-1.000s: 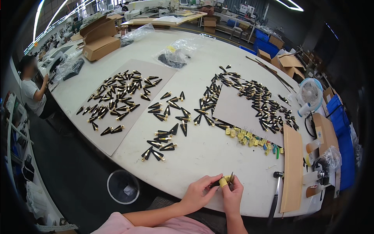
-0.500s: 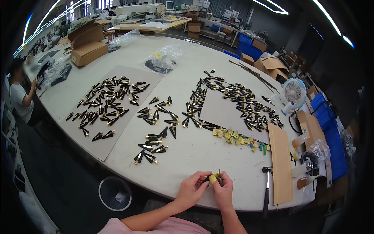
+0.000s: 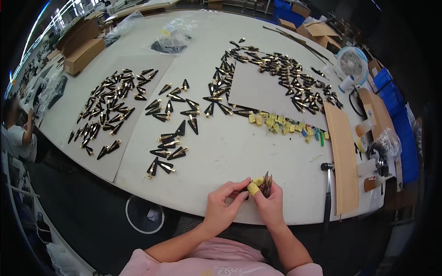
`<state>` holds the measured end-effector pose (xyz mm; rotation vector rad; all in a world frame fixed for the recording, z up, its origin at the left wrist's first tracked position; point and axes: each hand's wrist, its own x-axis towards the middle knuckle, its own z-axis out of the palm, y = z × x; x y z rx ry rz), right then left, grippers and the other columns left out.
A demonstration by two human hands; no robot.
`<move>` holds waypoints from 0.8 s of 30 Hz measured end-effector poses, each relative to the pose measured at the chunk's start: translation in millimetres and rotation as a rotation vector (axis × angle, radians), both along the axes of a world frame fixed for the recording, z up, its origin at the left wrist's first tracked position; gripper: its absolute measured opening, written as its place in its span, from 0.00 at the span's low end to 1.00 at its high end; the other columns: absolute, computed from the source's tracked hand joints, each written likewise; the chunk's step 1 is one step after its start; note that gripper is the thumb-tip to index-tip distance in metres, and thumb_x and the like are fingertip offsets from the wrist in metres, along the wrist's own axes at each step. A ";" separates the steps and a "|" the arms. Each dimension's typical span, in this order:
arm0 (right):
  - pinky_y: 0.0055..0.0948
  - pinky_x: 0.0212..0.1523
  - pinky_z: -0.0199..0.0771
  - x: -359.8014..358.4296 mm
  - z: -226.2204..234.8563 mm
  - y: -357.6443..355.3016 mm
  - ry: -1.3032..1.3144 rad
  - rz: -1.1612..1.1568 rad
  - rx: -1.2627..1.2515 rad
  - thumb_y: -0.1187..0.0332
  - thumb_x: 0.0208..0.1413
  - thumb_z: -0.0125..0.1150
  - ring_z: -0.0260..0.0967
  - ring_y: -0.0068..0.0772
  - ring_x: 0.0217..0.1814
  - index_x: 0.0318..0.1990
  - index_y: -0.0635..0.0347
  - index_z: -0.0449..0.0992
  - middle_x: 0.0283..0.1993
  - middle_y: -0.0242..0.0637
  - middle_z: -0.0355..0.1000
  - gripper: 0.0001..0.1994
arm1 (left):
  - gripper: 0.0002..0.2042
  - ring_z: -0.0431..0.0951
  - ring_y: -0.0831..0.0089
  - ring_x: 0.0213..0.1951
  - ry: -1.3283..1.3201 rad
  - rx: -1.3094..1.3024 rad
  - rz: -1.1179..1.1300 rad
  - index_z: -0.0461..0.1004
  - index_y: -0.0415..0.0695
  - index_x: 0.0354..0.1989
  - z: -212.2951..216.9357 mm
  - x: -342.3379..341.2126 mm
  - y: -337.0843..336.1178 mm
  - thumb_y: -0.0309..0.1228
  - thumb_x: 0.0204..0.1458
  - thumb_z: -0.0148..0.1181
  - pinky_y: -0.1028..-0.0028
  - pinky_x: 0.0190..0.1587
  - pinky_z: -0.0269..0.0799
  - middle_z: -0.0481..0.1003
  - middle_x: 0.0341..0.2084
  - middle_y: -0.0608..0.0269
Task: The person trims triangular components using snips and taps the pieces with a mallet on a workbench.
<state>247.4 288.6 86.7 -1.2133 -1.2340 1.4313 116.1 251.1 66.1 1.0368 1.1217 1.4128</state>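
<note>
Near the front edge of the table, my two hands meet. My left hand (image 3: 222,205) is closed in a pinch on a small black piece (image 3: 246,195), mostly hidden by the fingers. Closed around a pair of small metal snips (image 3: 267,183), my right hand (image 3: 272,208) has the pointed blades standing up beside its fingers. Yellow wrapping (image 3: 253,188) covers its thumb tip and seemingly another finger, close against the left fingertips. Nearest on the table lie loose black triangular clips (image 3: 168,152) with gold metal parts, apparently hair clips.
More such clips cover a grey board (image 3: 120,161) at left and surround another grey board (image 3: 258,87) at right. Yellow binder clips (image 3: 281,123) line its near edge. Rightward are a hammer (image 3: 327,184), cardboard strip (image 3: 345,161), bottles (image 3: 368,166) and fan (image 3: 352,64). A bin (image 3: 145,215) stands below.
The view has tilted downward, so the table appears higher and more of my pink shirt shows. My hands stay together, and the snips' blades now show more plainly.
</note>
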 end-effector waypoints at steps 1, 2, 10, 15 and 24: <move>0.14 0.28 0.60 0.0 -4.4 0.2 0.005 0.013 0.010 0.75 0.56 0.59 0.58 0.08 0.27 0.35 0.63 0.73 0.27 0.21 0.67 0.03 | 0.16 0.75 0.80 0.38 -0.006 -0.003 -0.007 0.73 0.35 0.51 0.6 -2.6 0.6 0.17 0.53 0.58 0.81 0.40 0.72 0.76 0.38 0.62; 0.14 0.28 0.61 -0.1 -3.9 1.0 0.022 0.027 0.002 0.75 0.56 0.59 0.58 0.08 0.28 0.35 0.63 0.73 0.27 0.21 0.68 0.03 | 0.16 0.75 0.81 0.38 -0.056 -0.033 -0.023 0.73 0.35 0.51 1.1 -3.3 0.4 0.17 0.53 0.57 0.81 0.40 0.72 0.76 0.39 0.62; 0.14 0.33 0.64 7.5 -7.5 -1.4 0.063 0.042 0.008 0.74 0.58 0.57 0.62 0.09 0.32 0.39 0.65 0.73 0.33 0.23 0.70 0.04 | 0.18 0.75 0.81 0.39 -0.199 -0.137 -0.108 0.69 0.36 0.54 8.8 -6.5 5.9 0.20 0.55 0.58 0.81 0.41 0.71 0.76 0.38 0.63; 0.13 0.32 0.63 3.1 -3.2 -5.8 0.147 -0.009 0.013 0.76 0.57 0.57 0.61 0.08 0.31 0.42 0.65 0.73 0.37 0.26 0.71 0.06 | 0.17 0.74 0.83 0.35 -0.210 -0.104 -0.061 0.70 0.35 0.53 10.9 -3.8 5.7 0.19 0.54 0.58 0.82 0.37 0.70 0.75 0.34 0.63; 0.12 0.22 0.50 5.5 0.2 -6.3 0.070 -0.077 0.000 0.78 0.54 0.60 0.47 0.06 0.22 0.40 0.65 0.76 0.26 0.18 0.63 0.06 | 0.13 0.75 0.81 0.38 -0.088 -0.102 -0.044 0.73 0.34 0.49 3.1 0.3 3.3 0.19 0.55 0.57 0.80 0.42 0.72 0.77 0.39 0.60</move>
